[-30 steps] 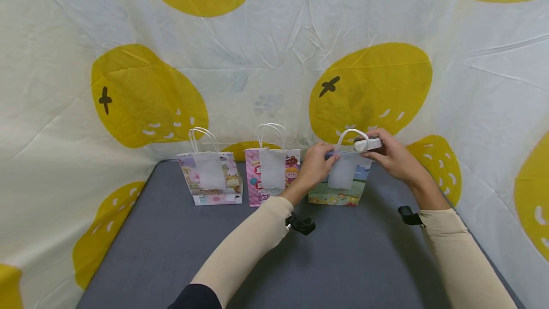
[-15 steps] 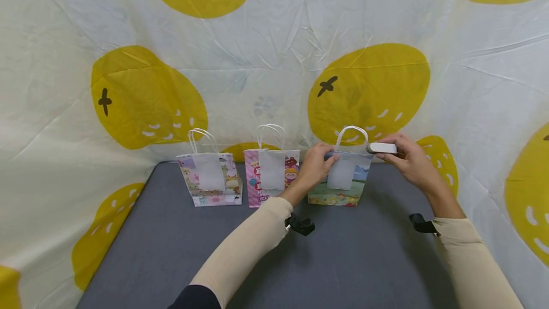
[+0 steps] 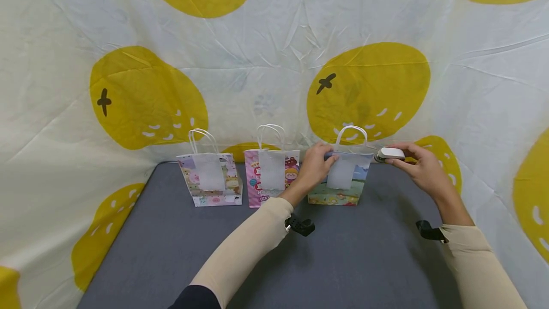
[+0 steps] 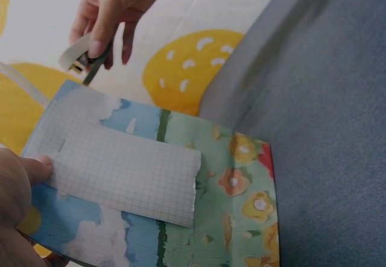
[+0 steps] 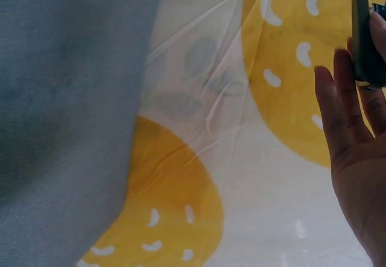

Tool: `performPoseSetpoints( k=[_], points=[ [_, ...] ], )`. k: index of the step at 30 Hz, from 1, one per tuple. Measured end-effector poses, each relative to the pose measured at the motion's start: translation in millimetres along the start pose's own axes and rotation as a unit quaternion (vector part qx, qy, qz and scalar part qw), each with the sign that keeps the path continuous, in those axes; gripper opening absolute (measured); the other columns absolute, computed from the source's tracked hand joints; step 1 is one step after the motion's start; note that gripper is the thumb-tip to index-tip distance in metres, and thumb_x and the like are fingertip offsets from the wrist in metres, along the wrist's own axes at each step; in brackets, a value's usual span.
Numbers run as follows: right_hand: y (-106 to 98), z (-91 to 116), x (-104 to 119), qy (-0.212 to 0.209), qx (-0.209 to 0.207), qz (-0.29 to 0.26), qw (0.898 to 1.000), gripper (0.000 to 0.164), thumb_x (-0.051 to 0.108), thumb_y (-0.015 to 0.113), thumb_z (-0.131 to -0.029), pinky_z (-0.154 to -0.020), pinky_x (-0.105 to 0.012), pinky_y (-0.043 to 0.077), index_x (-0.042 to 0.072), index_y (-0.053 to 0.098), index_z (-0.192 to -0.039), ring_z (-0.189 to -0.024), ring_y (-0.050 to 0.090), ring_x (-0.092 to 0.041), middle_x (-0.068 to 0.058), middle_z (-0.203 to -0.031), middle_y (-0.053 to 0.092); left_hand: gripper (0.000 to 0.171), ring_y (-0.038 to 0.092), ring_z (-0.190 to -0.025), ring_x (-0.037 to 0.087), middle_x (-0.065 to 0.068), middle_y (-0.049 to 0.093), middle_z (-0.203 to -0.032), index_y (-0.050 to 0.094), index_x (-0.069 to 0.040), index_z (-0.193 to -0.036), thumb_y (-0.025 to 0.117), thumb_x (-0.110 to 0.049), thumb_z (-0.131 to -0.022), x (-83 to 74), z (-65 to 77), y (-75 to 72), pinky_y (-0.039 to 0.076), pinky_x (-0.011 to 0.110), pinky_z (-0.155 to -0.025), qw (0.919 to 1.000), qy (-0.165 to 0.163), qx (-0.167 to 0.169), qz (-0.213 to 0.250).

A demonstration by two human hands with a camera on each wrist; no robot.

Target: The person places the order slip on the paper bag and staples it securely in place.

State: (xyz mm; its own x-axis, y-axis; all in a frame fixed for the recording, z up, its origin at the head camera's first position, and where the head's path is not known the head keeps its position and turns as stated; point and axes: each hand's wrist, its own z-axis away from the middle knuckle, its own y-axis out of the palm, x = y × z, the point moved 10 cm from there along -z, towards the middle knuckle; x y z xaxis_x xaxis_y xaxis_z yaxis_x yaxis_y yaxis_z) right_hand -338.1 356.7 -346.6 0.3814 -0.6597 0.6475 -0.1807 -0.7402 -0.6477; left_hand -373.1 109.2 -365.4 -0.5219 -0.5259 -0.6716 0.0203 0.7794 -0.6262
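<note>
My left hand (image 3: 316,163) pinches the top left edge of a green and blue paper gift bag (image 3: 359,186), thumb over the front. A squared white paper slip (image 4: 126,170) lies on the bag's front, with a small staple-like line near its top. Just right of the bag, my right hand (image 3: 422,166) holds a small stapler (image 3: 392,154), white on top and dark below, between thumb and fingers. Its mouth points at the bag's top corner, apart from it. In the right wrist view the dark base of the stapler (image 5: 365,44) shows.
Left of my left hand stand a pink gift bag (image 3: 253,185) and a pastel animal-print gift bag (image 3: 233,175), both with white handles and white slips on their fronts. A grey-blue table (image 3: 343,261) carries all three; a lemon-print cloth (image 3: 266,37) hangs behind.
My right hand has drawn the stapler off the bag's top edge, moving right and slightly down. My left hand keeps its hold on the bag, which stays in place.
</note>
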Motion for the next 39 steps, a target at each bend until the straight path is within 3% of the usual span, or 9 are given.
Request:
performPoseSetpoints(
  k=[3, 9, 15, 25, 31, 39],
  points=[
    [4, 4, -5, 0.01, 0.023, -0.007, 1.0, 0.035, 0.009, 0.076, -0.091, -0.073, -0.011, 0.05, 0.006, 0.066, -0.125, -0.09, 0.063, 0.005, 0.013, -0.107, 0.065, 0.028, 0.063, -0.11, 0.021, 0.008, 0.069, -0.116, 0.072, -0.004, -0.123, 0.065, -0.021, -0.101, -0.9, 0.3, -0.2, 0.05, 0.029, -0.095, 1.0, 0.001, 0.0, 0.002],
    [15, 13, -10, -0.017, 0.062, -0.072, 0.995, 0.035, -0.007, 0.074, -0.088, -0.075, -0.016, 0.055, 0.0, 0.068, -0.121, -0.091, 0.07, -0.001, -0.002, -0.11, 0.068, 0.028, 0.063, -0.108, 0.021, 0.008, 0.068, -0.115, 0.072, -0.005, -0.123, 0.065, -0.021, -0.101, -1.7, 0.1, -0.3, 0.05, 0.029, -0.094, 1.0, 0.0, -0.002, 0.004],
    [28, 23, -19, 0.011, 0.099, -0.062, 0.993, 0.038, 0.004, 0.077, -0.088, -0.074, -0.018, 0.055, 0.001, 0.067, -0.124, -0.09, 0.07, -0.006, -0.005, -0.109, 0.071, 0.027, 0.063, -0.108, 0.02, 0.007, 0.068, -0.115, 0.072, -0.007, -0.122, 0.065, -0.022, -0.101, -1.9, -0.4, -0.5, 0.05, 0.029, -0.094, 0.9999, 0.002, -0.006, 0.009],
    [58, 40, -33, -0.016, 0.16, -0.073, 0.984, 0.035, 0.004, 0.075, -0.091, -0.077, -0.021, 0.056, -0.002, 0.065, -0.124, -0.092, 0.07, -0.018, -0.016, -0.111, 0.07, 0.028, 0.063, -0.111, 0.02, 0.007, 0.068, -0.117, 0.072, -0.005, -0.122, 0.066, -0.022, -0.1, 0.0, -0.6, -0.6, 0.05, 0.029, -0.097, 0.9998, -0.006, -0.01, 0.016],
    [81, 52, -42, -0.003, 0.201, -0.086, 0.976, 0.035, -0.002, 0.073, -0.091, -0.075, -0.024, 0.057, -0.004, 0.065, -0.124, -0.094, 0.069, -0.01, -0.022, -0.112, 0.069, 0.026, 0.063, -0.116, 0.022, 0.006, 0.069, -0.12, 0.071, -0.007, -0.119, 0.068, -0.023, -0.099, 3.3, 0.8, -0.8, 0.049, 0.031, -0.1, 0.9995, -0.017, -0.02, 0.02],
    [106, 69, -56, 0.027, 0.264, -0.105, 0.959, 0.037, 0.002, 0.073, -0.092, -0.078, -0.027, 0.058, -0.005, 0.062, -0.126, -0.102, 0.07, -0.017, -0.025, -0.119, 0.065, 0.024, 0.064, -0.114, 0.021, 0.006, 0.069, -0.119, 0.07, -0.007, -0.117, 0.07, -0.022, -0.098, 6.6, 1.9, -1.8, 0.05, 0.03, -0.098, 0.9987, -0.023, -0.028, 0.035]
  ],
)
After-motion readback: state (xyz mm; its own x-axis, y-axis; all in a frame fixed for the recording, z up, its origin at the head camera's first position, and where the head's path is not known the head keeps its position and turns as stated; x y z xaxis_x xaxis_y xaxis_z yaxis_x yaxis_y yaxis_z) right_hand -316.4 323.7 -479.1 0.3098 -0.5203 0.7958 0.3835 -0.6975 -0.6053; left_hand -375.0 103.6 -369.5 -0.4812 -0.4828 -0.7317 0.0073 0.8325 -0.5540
